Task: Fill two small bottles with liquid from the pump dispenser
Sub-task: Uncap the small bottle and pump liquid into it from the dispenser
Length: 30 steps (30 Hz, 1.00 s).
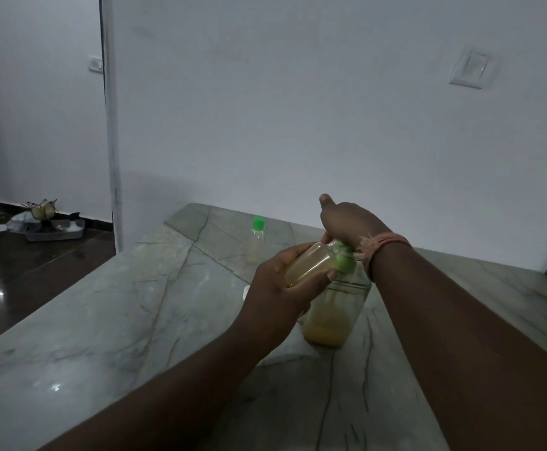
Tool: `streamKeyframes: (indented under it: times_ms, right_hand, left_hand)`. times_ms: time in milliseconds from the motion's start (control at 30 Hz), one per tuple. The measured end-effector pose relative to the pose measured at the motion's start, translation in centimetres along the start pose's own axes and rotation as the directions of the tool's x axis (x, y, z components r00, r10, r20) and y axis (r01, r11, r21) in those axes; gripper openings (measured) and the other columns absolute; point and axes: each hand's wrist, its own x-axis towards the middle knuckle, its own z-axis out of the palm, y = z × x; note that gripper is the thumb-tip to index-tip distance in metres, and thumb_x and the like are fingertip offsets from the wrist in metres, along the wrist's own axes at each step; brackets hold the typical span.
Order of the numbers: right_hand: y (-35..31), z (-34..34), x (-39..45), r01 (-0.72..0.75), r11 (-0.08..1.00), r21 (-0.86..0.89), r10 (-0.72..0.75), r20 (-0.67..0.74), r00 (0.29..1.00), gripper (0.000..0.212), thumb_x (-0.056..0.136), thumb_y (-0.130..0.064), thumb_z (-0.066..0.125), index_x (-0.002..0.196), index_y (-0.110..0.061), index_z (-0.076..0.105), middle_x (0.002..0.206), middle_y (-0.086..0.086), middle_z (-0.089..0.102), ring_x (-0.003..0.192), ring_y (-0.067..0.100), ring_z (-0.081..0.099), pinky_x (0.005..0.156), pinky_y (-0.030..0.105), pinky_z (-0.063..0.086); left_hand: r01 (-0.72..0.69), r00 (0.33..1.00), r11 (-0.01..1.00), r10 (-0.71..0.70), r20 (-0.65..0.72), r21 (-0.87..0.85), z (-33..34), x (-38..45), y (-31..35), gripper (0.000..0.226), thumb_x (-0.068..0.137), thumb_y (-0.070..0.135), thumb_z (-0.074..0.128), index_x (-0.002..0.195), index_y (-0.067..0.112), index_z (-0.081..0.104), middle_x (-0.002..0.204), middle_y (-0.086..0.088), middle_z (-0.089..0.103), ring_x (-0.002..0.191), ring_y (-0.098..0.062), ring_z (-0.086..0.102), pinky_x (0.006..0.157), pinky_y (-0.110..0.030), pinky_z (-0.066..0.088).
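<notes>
Dim room, pale wall, marbled grey desk; a capped small bottle stands alone towards the far edge, well apart from the hands. Left hand curls round a second small bottle, tilted with its mouth at the green pump head of the pump dispenser near mid-desk; right hand presses down on the pump, thumb raised, its fingers hidden. Risk, as I judge it: the tilted mouth slipping off the spout, or a hard press tipping the dispenser, would spill liquid onto the desk.
</notes>
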Motion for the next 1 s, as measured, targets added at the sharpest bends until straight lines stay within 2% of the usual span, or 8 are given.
streamKeyframes:
  times_ms: [167, 333, 500, 600, 667, 800, 900, 1000]
  right_hand:
    - [-0.4, 0.0, -0.4, -0.026, 0.999, -0.029, 0.027, 0.046, 0.999, 0.050, 0.107, -0.026, 0.016, 0.146, -0.013, 0.045, 0.143, 0.018, 0.051, 0.130, 0.034, 0.048, 0.108, 0.039, 0.035]
    - [-0.6, -0.3, 0.0, -0.031, 0.998, -0.062, 0.035, 0.074, 0.997, 0.067, 0.106, -0.047, 0.016, 0.137, -0.003, 0.055, 0.145, 0.016, 0.051, 0.133, 0.031, 0.047, 0.109, 0.036, 0.033]
    - [-0.6, 0.1, 0.0, -0.013, 0.999, -0.034, 0.013, 0.016, 1.000, 0.051, 0.106, -0.028, 0.017, 0.146, -0.017, 0.046, 0.139, 0.015, 0.054, 0.126, 0.033, 0.051, 0.107, 0.039, 0.037]
    - [-0.6, 0.3, -0.2, -0.037, 0.999, -0.038, 0.038, 0.039, 0.999, 0.053, 0.106, -0.034, 0.016, 0.147, -0.019, 0.045, 0.145, 0.015, 0.051, 0.131, 0.032, 0.048, 0.112, 0.040, 0.033]
    - [-0.5, 0.0, -0.4, -0.041, 0.999, -0.022, 0.042, 0.052, 0.998, 0.064, 0.106, -0.044, 0.014, 0.135, -0.009, 0.059, 0.136, 0.016, 0.058, 0.124, 0.030, 0.052, 0.107, 0.037, 0.034]
    - [-0.4, -0.6, -0.9, -0.060, 0.996, 0.064, 0.057, 0.060, 0.997, 0.081, 0.104, -0.054, 0.015, 0.091, -0.002, 0.076, 0.078, 0.004, 0.067, 0.075, 0.017, 0.057, 0.085, 0.031, 0.037]
    - [0.1, -0.2, -0.4, -0.073, 0.992, 0.101, 0.074, -0.007, 0.997, 0.083, 0.103, -0.056, 0.015, 0.077, -0.004, 0.075, 0.072, 0.003, 0.068, 0.074, 0.016, 0.058, 0.087, 0.034, 0.041]
    - [0.1, 0.2, -0.3, -0.109, 0.992, 0.071, 0.110, -0.017, 0.994, 0.081, 0.104, -0.052, 0.013, 0.081, -0.004, 0.073, 0.071, 0.003, 0.066, 0.076, 0.018, 0.057, 0.093, 0.035, 0.040]
  left_hand:
    - [0.007, 1.000, 1.000, -0.007, 0.001, 0.004, -0.1, -0.2, 0.2, 0.035, 0.086, 0.023, 0.079, 0.115, 0.038, 0.066, 0.096, 0.009, 0.072, 0.067, -0.003, 0.066, 0.054, -0.023, 0.052]
    - [0.014, 1.000, 0.999, -0.014, -0.008, 0.031, -0.1, -0.2, 0.3, 0.041, 0.086, 0.027, 0.080, 0.125, 0.029, 0.066, 0.099, 0.003, 0.071, 0.070, -0.006, 0.067, 0.055, -0.022, 0.051]
    - [0.019, 1.000, 0.999, -0.019, -0.012, 0.031, -0.2, 0.0, -0.1, 0.042, 0.085, 0.028, 0.080, 0.125, 0.030, 0.066, 0.100, 0.005, 0.072, 0.073, -0.006, 0.068, 0.055, -0.021, 0.052]
    - [0.020, 1.000, 1.000, -0.020, -0.008, 0.023, -0.2, -0.1, -0.1, 0.045, 0.085, 0.028, 0.080, 0.128, 0.027, 0.065, 0.102, 0.003, 0.072, 0.073, -0.005, 0.068, 0.056, -0.018, 0.051]
    - [0.024, 1.000, 0.999, -0.024, -0.008, 0.023, -0.2, -0.1, -0.1, 0.045, 0.085, 0.028, 0.079, 0.128, 0.027, 0.064, 0.104, 0.003, 0.071, 0.074, -0.004, 0.068, 0.056, -0.017, 0.051]
    - [0.012, 1.000, 0.999, -0.012, -0.008, 0.049, -0.2, 0.0, -0.1, 0.045, 0.085, 0.032, 0.080, 0.127, 0.032, 0.063, 0.108, 0.007, 0.069, 0.085, -0.007, 0.070, 0.060, -0.018, 0.053]
    - [-0.020, 1.000, 0.997, 0.020, -0.008, 0.071, -0.1, 0.3, -0.4, 0.046, 0.085, 0.033, 0.080, 0.128, 0.030, 0.064, 0.111, 0.008, 0.069, 0.094, -0.011, 0.070, 0.065, -0.021, 0.057]
    - [-0.030, 0.999, 0.998, 0.031, -0.020, 0.057, -0.2, 0.4, -0.8, 0.043, 0.084, 0.034, 0.081, 0.124, 0.035, 0.065, 0.111, 0.011, 0.069, 0.097, -0.009, 0.070, 0.067, -0.025, 0.059]
